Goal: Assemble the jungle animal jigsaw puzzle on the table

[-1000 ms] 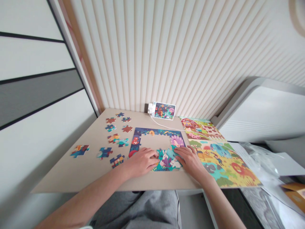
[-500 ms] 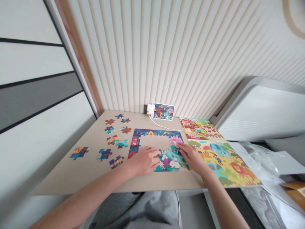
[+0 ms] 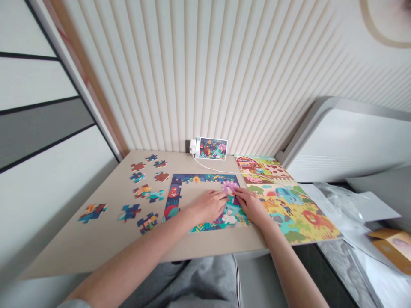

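A partly joined jigsaw puzzle (image 3: 172, 210) lies on the table, its border surrounding a gap that shows the bare tabletop. My left hand (image 3: 210, 206) rests palm down over the puzzle's right-hand part, its fingertips by the purple peacock (image 3: 230, 185) and covering some of the picture. From the other side, my right hand (image 3: 252, 205) lies on the puzzle's right edge, fingers stretched toward the same peacock. Both hands are open, pressing on joined pieces. A white rabbit (image 3: 229, 217) shows between them. Several loose puzzle pieces (image 3: 131, 211) are scattered to the left.
A picture card (image 3: 212, 149) leans against the ribbed wall beside a white charger (image 3: 192, 146), whose cable (image 3: 218, 170) trails across the table. Two finished puzzles, a farm scene (image 3: 263, 170) and a safari scene (image 3: 290, 209), lie on the right. Clear plastic wrap (image 3: 342, 203) is beyond the table.
My left hand has slid right and slightly away from me, from beside the rabbits to the peacock. My right hand stays at the puzzle's right edge. The view has shifted a little.
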Available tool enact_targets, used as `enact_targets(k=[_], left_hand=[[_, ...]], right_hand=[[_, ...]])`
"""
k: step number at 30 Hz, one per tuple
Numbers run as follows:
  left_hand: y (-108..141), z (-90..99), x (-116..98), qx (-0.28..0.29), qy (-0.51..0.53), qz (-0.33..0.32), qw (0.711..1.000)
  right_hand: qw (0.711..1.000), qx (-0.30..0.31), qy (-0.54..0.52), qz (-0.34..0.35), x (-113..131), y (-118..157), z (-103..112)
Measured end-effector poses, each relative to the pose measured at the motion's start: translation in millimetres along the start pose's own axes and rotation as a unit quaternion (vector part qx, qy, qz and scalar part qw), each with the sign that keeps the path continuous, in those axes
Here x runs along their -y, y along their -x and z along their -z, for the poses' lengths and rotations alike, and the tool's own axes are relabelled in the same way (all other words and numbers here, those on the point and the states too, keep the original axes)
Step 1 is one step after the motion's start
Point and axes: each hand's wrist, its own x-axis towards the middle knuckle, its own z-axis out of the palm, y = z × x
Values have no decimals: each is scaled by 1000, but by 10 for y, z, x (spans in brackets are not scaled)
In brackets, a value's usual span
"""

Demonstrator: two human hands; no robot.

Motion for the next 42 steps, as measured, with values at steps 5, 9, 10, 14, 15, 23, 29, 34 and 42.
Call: enact_targets(k=[5,9,10,14,15,23,29,34,42], left_hand=[[6,-3,-27,6,-31,-10,999],[11,-36,-57,3,-45,-10,999],[13,-40,-60,4,-44,-7,999],[3,-21,-61,11,-43,2,999],[-4,-11,-63,14,-45,2,999],[-6,14,-102,23,-53,14,998],[54,-28,-114,18,-42,30,999],[67,-49,-106,12,-34,35,999],[22,2,-106,25,-35,38,998]], right_hand=[[1000,-7,23,-10,28,0,-9],[999,-21,38,17,80,27,14],[999,-20,39,29,87,32,20],[996,-15,52,74,88,31,35],[995,-13,59,83,88,28,40],[986,27,88,141,122,4,110],[986,25,94,136,118,23,90],[987,22,96,131,157,53,94],[988,24,87,123,178,52,124]])
